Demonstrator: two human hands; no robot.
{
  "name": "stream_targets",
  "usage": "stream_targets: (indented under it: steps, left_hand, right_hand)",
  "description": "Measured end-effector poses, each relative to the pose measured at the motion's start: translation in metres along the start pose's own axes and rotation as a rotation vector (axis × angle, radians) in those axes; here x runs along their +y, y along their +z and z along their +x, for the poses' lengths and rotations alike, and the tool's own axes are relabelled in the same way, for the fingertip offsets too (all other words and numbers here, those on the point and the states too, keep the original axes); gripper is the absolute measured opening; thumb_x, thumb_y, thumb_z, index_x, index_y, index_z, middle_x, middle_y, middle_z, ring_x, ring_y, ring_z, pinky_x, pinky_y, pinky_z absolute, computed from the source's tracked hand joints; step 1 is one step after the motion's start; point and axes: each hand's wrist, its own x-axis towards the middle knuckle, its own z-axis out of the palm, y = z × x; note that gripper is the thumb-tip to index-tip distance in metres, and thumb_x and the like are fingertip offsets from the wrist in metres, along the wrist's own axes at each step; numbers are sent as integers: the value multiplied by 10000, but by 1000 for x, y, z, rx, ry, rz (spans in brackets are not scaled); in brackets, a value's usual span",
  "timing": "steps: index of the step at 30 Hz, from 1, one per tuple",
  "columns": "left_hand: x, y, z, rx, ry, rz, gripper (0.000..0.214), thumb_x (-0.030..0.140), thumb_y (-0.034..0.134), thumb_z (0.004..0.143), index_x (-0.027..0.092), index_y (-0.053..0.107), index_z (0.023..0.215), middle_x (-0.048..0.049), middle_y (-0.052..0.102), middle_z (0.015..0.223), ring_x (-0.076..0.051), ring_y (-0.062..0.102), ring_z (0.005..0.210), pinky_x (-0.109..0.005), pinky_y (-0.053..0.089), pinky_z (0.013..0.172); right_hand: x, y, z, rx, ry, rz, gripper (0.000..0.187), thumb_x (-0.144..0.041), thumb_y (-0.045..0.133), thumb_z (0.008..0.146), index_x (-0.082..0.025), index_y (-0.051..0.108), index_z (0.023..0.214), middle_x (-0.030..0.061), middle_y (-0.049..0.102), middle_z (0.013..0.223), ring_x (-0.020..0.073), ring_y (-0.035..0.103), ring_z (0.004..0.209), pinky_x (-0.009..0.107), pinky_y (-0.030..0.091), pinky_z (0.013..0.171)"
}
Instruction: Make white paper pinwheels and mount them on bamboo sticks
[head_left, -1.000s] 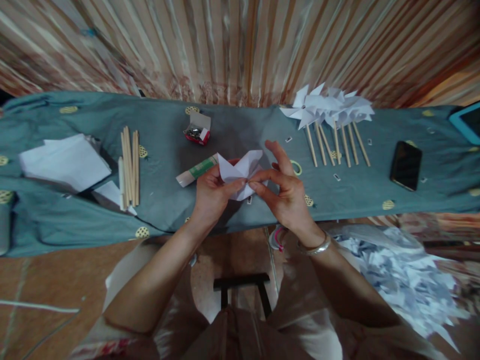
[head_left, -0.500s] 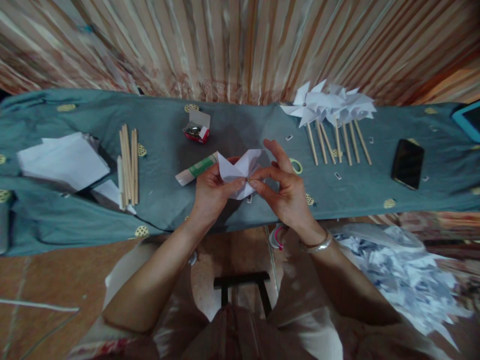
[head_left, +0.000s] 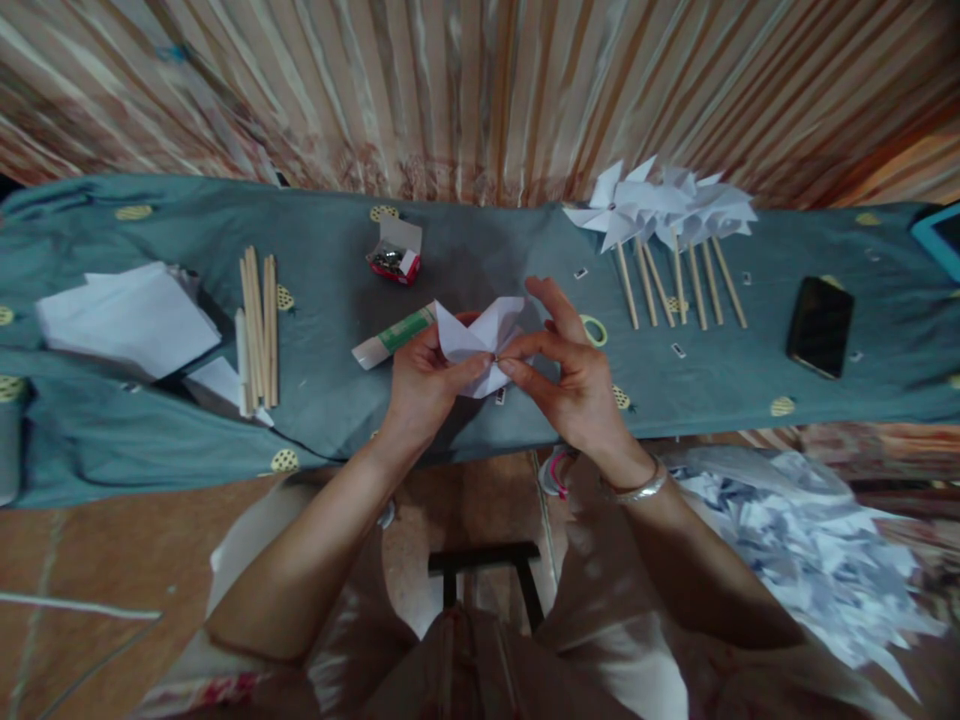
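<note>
A folded white paper pinwheel head [head_left: 480,342] is held over the near edge of a table covered in teal cloth [head_left: 330,300]. My left hand [head_left: 425,385] grips its left side with closed fingers. My right hand [head_left: 571,380] pinches the paper's centre between thumb and forefinger, the other fingers raised. Something small and metallic seems to sit at the pinch point, too small to name.
Several wooden sticks [head_left: 259,325] and a stack of white paper [head_left: 127,320] lie at the left. A small open red box [head_left: 395,258], a glue tube [head_left: 391,338], several finished pinwheels [head_left: 664,215], a tape ring [head_left: 594,330] and a black phone [head_left: 820,326] also lie here. Paper scraps [head_left: 802,555] lie lower right.
</note>
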Motion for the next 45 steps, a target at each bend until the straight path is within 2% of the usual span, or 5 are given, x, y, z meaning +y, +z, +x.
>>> stream_targets:
  steps: [13, 19, 26, 38, 45]
  left_hand:
    - [-1, 1, 0, 1, 2, -4, 327, 220, 854, 573, 183, 723, 871, 7, 738, 799, -146, 656, 684, -284, 525, 690]
    - [-1, 1, -1, 1, -3, -11, 340, 202, 851, 576, 182, 736, 895, 15, 741, 799, -138, 657, 686, -273, 527, 688]
    - [-1, 1, -1, 20, -12, 14, 382, 226, 858, 556, 189, 748, 920, -1, 752, 805, -158, 655, 690, -286, 544, 679]
    - [-2, 1, -2, -7, -26, -26, 312, 192, 845, 582, 215, 761, 881, 13, 750, 810, -154, 659, 714, -295, 533, 723]
    - [-2, 0, -2, 3, -39, -7, 324, 291, 880, 582, 203, 758, 869, -11, 756, 827, -179, 683, 752, -311, 531, 731]
  right_hand:
    - [2, -1, 0, -19, -5, -11, 48, -324, 725, 857, -279, 737, 847, -61, 428, 1583, 296, 287, 1526, 562, 242, 1251]
    - [3, 0, 0, -14, -6, -7, 35, -306, 709, 867, -290, 726, 842, -68, 469, 1552, 265, 288, 1529, 535, 207, 1269]
    - [4, 1, 0, -16, 5, 18, 106, -353, 715, 862, -249, 729, 846, 21, 504, 1530, 276, 324, 1513, 518, 241, 1256]
    - [8, 5, 1, 5, 44, 9, 123, -367, 711, 859, -249, 728, 826, 44, 561, 1472, 288, 405, 1469, 539, 274, 1231]
    - [15, 8, 1, 16, 58, 42, 81, -336, 717, 847, -259, 732, 832, 22, 575, 1457, 272, 423, 1457, 528, 307, 1217]
